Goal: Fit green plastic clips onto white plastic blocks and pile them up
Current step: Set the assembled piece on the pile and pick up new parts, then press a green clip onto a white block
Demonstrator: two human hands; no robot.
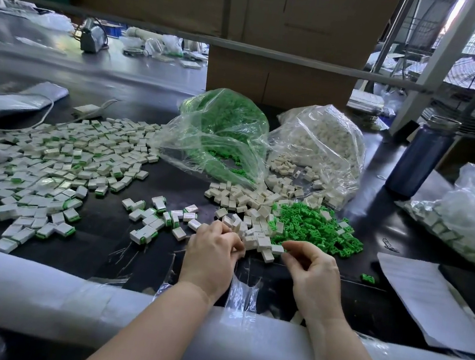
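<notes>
Hands at the loose blocks [253,203] and clips [314,229]
Both look light, stiff; pinch by the sides. Left hand [211,255], right hand [313,270] curled; contents unclear.

Both hands [210,255] (fingers curled) forward
</notes>
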